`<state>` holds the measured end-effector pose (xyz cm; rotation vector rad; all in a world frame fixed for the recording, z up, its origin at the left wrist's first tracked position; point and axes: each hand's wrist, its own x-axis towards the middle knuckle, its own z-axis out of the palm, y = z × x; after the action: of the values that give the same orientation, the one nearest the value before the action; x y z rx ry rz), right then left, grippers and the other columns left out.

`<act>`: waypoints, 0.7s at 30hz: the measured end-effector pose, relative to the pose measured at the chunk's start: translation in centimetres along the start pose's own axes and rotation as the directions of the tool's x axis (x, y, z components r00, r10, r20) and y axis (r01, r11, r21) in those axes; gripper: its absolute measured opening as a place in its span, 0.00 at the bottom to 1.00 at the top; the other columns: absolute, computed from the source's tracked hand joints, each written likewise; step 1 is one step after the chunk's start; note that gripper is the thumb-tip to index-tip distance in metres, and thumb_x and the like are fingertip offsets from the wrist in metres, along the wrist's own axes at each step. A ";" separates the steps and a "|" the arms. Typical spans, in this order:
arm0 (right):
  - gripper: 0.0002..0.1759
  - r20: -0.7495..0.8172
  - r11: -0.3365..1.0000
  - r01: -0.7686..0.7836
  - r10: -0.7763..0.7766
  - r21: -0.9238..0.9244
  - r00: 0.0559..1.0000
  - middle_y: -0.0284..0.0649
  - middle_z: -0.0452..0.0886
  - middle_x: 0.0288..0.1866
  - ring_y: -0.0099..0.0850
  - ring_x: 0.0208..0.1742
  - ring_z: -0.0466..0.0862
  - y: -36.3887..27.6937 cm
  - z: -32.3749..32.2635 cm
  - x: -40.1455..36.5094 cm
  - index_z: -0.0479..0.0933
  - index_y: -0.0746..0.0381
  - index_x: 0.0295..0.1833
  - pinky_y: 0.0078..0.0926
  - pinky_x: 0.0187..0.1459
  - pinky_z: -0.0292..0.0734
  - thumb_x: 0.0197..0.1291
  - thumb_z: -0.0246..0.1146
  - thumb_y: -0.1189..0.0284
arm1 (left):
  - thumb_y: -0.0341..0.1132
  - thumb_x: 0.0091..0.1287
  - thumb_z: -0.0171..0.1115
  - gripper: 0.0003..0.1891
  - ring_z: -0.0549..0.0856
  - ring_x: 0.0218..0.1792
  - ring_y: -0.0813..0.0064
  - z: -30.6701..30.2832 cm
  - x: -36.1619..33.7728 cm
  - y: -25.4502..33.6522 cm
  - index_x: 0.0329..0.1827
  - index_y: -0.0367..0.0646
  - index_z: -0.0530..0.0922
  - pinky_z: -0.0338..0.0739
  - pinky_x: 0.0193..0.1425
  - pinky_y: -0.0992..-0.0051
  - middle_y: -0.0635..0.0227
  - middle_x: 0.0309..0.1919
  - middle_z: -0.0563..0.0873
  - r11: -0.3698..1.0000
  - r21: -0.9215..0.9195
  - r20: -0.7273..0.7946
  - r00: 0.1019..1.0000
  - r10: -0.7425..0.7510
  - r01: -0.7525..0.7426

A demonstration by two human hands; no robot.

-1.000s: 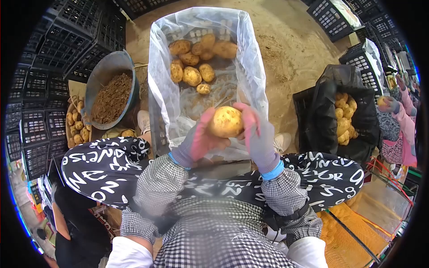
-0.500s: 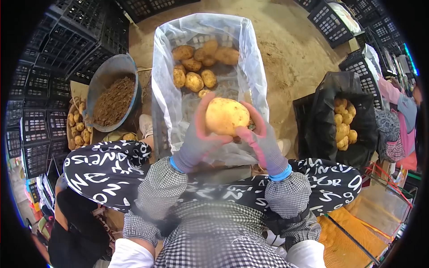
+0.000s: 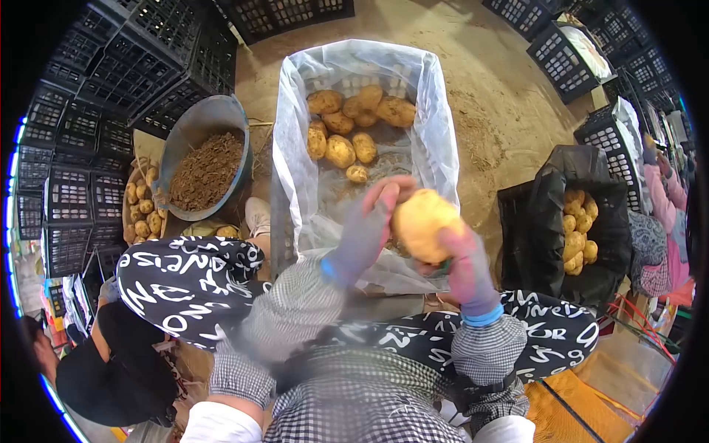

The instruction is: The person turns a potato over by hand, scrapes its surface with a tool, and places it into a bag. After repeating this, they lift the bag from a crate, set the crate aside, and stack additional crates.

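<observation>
One potato (image 3: pixel 421 221): large, rounded and pale yellow, its skin seemingly smooth though blurred, shading browner underneath; it was above the near part of the lined crate (image 3: pixel 437 118), in the grip of the right hand (image 3: pixel 471 269).
Right hand: closed around the potato's near right side, thumb laid across it, gloved in grey and pink.
Left hand (image 3: pixel 365 232): just left of the potato, gloved alike, fingers bent; blur hid whether they touched it, so its hold could not be told.
Lined crate: below and beyond the grip, rectangular, draped in thin, translucent, creased plastic.
Loose potatoes (image 3: pixel 340 150): beyond the grip, oval to round, yellow to brown; the smallest lay nearest.
Round tub (image 3: pixel 245 159): left of the grip, bluish, holding crumbly brown soil (image 3: pixel 209 170).
Black bag (image 3: pixel 528 244): right of the grip, crinkled plastic around yellow potatoes (image 3: pixel 576 244).
Sleeves (image 3: pixel 487 351): nearer than the grip, finely checked cloth.
</observation>
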<state>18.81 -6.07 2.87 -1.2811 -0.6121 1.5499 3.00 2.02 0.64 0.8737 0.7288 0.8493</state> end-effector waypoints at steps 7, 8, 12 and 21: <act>0.26 -0.387 0.543 0.456 -0.245 0.705 0.889 0.41 0.77 0.50 0.30 0.39 0.78 -4.7 -14.5 -1.6 0.69 0.61 0.60 0.29 0.37 0.76 0.66 0.59 0.53 | 0.41 0.68 0.59 0.25 0.83 0.50 0.60 -7.7 8.2 -8.9 0.65 0.42 0.68 0.79 0.54 0.61 0.50 0.54 0.76 0.163 0.976 -0.059 0.897 -0.439 0.144; 0.29 -0.414 0.389 0.526 -0.337 0.756 0.845 0.45 0.74 0.56 0.34 0.45 0.78 -4.0 -17.0 -2.7 0.66 0.64 0.65 0.32 0.46 0.76 0.68 0.58 0.56 | 0.39 0.67 0.60 0.27 0.83 0.51 0.57 -8.8 9.2 -10.0 0.67 0.42 0.66 0.79 0.54 0.61 0.49 0.55 0.74 0.027 0.996 -0.068 0.922 -0.381 0.084; 0.31 -0.449 0.386 0.634 -0.470 0.670 0.760 0.52 0.69 0.69 0.41 0.60 0.78 -2.3 -19.1 -3.4 0.58 0.69 0.74 0.38 0.63 0.75 0.73 0.49 0.61 | 0.35 0.62 0.63 0.35 0.81 0.56 0.50 -8.6 16.4 -8.5 0.73 0.46 0.60 0.78 0.56 0.59 0.44 0.63 0.66 -0.126 0.971 -0.229 0.945 -0.233 0.204; 0.29 -0.463 0.642 0.506 -0.254 0.575 0.849 0.51 0.73 0.67 0.37 0.57 0.79 -3.0 -12.9 0.8 0.60 0.72 0.72 0.36 0.57 0.79 0.76 0.45 0.63 | 0.42 0.50 0.75 0.46 0.82 0.53 0.52 -13.9 23.9 -13.9 0.73 0.49 0.61 0.81 0.51 0.61 0.45 0.57 0.73 -0.080 0.980 -0.198 0.953 -0.230 0.184</act>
<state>31.97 -6.80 1.07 -0.7377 -0.0395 0.9895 7.38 22.19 -22.44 2.0594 1.4836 -0.2627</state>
